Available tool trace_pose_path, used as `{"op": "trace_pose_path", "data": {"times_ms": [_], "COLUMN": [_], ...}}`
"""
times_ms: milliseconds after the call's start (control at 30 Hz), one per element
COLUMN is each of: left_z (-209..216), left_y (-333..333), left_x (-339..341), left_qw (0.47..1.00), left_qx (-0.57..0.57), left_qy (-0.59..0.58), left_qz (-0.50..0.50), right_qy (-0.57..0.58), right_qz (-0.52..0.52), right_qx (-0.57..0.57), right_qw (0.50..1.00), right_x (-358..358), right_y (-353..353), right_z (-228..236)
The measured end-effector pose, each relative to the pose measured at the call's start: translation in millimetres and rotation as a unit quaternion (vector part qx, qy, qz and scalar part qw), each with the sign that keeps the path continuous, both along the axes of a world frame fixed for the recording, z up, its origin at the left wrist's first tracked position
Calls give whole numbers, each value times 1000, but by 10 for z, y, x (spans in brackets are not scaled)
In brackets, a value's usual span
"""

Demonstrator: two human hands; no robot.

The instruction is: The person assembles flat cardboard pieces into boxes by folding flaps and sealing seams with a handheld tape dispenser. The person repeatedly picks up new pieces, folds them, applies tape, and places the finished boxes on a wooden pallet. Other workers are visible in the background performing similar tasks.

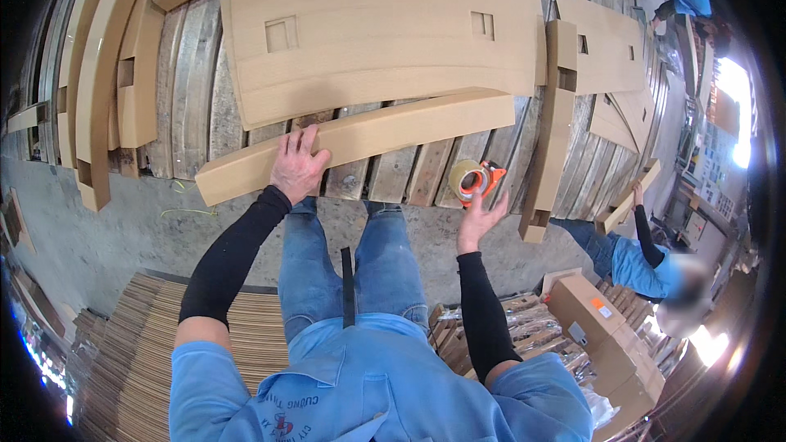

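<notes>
My left hand (300,165) lies across the left part of a long, narrow cardboard box (393,133), fingertips at its far edge and thumb apart. The box rests slightly aslant on a slatted wooden surface (426,170). My right hand (481,223) is open, its fingers apart, just on the near side of an orange tape dispenser (493,178). This dispenser carries a roll of tape (463,177) and sits by the near edge of the slats. Whether a fingertip touches it, I cannot tell.
Beyond the box lies a flat cardboard sheet (377,33) with two cut-outs. Long cardboard pieces stand left (98,90) and right (550,131). Stacked cardboard (180,360) and a carton (589,311) are beside me. At right, another person (639,266) holds a cardboard piece (629,196).
</notes>
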State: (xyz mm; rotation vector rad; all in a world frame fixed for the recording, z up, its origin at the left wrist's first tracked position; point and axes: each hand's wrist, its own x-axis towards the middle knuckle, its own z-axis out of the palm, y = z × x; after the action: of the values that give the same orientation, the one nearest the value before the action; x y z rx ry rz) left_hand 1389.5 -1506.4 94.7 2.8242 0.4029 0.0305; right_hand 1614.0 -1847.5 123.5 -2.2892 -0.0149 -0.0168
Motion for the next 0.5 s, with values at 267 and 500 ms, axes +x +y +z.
{"op": "trace_pose_path", "data": {"times_ms": [267, 500], "left_z": [-39, -142], "left_y": [-581, -545], "left_x": [897, 1093], "left_qw": [999, 1000], "left_qx": [-31, -17], "left_qy": [-8, -22], "left_qz": [-13, -9], "right_qy": [178, 445], "right_qz": [-81, -103], "right_qx": [59, 311], "right_qw": [979, 833], "right_x": [384, 123], "right_y": [-697, -313], "right_z": [-948, 43]}}
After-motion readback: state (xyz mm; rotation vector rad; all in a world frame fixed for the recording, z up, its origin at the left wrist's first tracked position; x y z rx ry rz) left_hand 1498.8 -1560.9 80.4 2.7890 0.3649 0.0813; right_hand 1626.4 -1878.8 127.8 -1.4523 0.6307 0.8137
